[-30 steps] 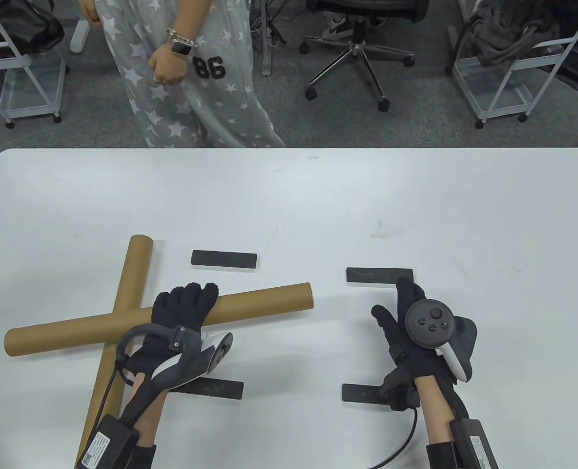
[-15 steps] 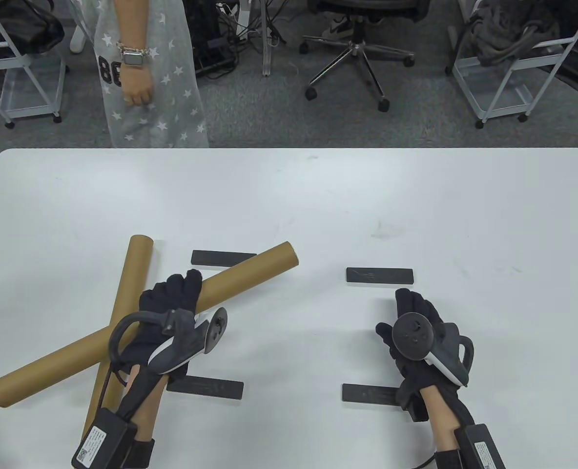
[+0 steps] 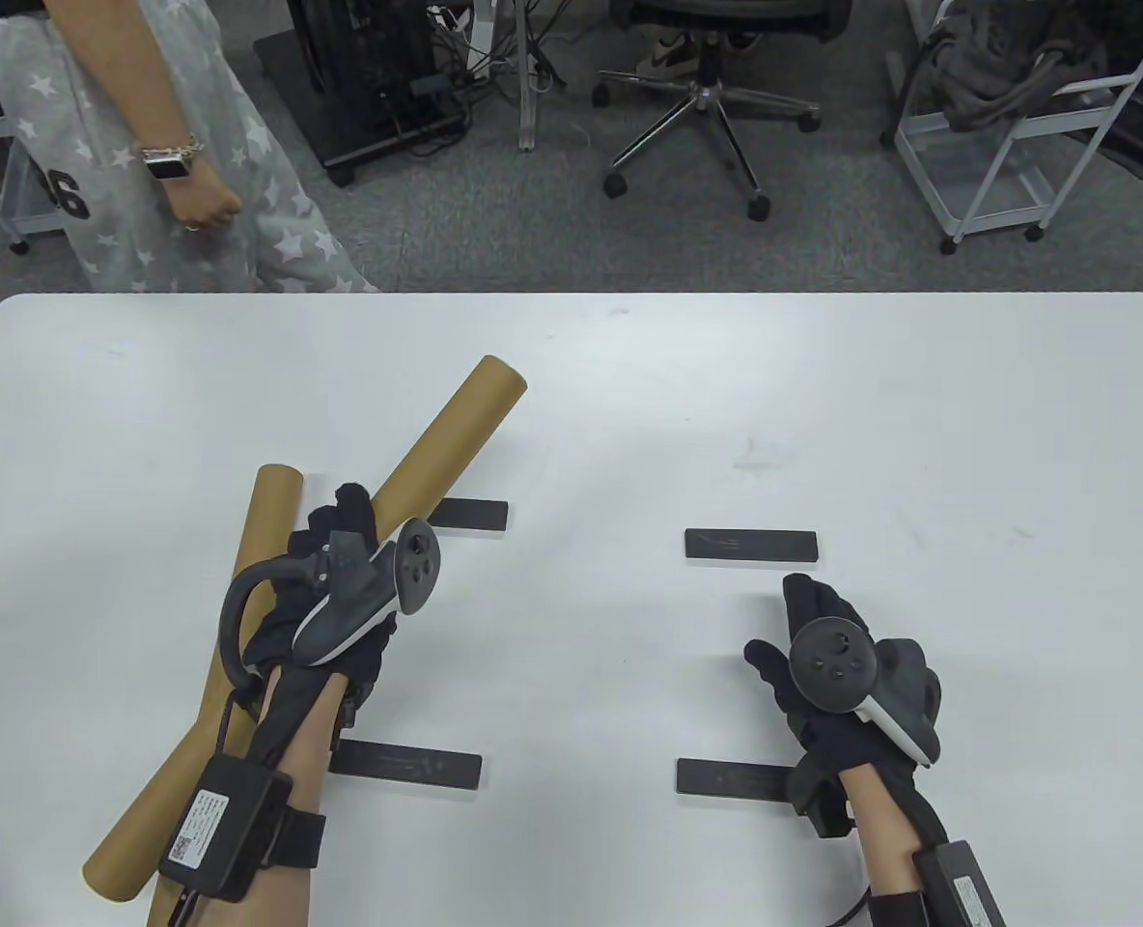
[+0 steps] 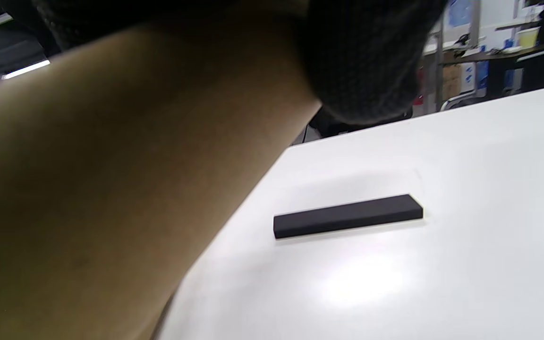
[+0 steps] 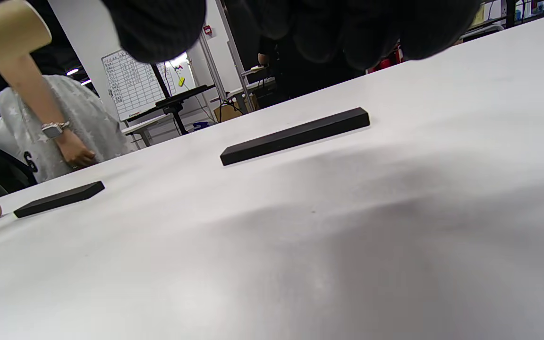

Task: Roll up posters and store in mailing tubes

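A: Left hand (image 3: 340,589), black sensor glove, tracker on its back. Fingers curled round the upper mailing tube (image 3: 436,439), gripping near mid-length. What crowds it?

B: A second tube (image 3: 261,517) lies flat on the worktop (image 3: 629,386) beneath, crossing the held one under the wrist. Four black flat bars around: one (image 3: 470,515) just beside the left hand and partly hidden by it, one (image 3: 407,769) near the left forearm, one (image 3: 751,546) just ahead of the right fingertips, one (image 3: 726,777) partly under the right wrist.

A: Right hand (image 3: 822,657)?

B: Fingers straight and relaxed, palm down, holding nothing; well apart from both tubes. Touching the surface or not, cannot tell.

A: Materials?

B: Tubes plain brown cardboard, long smooth cylinders; held one runs diagonally, far end up-right. Bars matte, rectangular. Worktop white, smooth, faintly scuffed. A person in star-print grey clothing (image 3: 147,145) stands beyond the far left corner.
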`<state>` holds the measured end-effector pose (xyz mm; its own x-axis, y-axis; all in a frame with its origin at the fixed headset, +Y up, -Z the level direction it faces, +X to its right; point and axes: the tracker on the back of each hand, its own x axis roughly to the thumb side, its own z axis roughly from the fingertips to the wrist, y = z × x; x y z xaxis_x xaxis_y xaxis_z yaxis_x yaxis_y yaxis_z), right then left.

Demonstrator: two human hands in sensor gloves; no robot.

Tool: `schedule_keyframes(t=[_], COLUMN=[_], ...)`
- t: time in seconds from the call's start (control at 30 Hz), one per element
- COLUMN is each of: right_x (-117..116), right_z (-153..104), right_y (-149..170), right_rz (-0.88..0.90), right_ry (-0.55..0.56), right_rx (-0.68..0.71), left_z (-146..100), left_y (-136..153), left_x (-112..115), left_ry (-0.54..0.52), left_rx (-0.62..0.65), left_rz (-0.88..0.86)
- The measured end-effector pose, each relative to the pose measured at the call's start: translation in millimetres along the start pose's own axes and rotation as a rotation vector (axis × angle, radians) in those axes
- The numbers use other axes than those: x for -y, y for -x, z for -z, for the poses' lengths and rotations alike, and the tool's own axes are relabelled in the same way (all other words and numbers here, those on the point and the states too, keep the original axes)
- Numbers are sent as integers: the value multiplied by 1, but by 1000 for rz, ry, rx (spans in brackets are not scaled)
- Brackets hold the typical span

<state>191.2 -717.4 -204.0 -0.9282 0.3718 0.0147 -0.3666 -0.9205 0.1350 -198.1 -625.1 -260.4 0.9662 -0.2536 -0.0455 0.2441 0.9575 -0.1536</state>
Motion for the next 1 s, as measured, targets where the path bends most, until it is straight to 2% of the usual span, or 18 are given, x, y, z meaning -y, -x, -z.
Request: schedule_keyframes(t=[0.13, 0.3, 0.63, 1.0], right_x=[-1, -2, -2, -3], right_z=[1, 2, 6, 6], right_y=[0, 0, 2, 1], right_rz=[-6, -11, 14, 5], right_ry=[-20, -31, -45, -52], right_rx=[2, -2, -10, -11], left_z=[16, 30, 50, 56], left_y=[-6, -10, 3, 4], left_x=[25, 44, 72, 99], left_ry=[77, 123, 286, 348], left_rx=[-74, -111, -188, -231], left_rz=[40, 90, 50, 28])
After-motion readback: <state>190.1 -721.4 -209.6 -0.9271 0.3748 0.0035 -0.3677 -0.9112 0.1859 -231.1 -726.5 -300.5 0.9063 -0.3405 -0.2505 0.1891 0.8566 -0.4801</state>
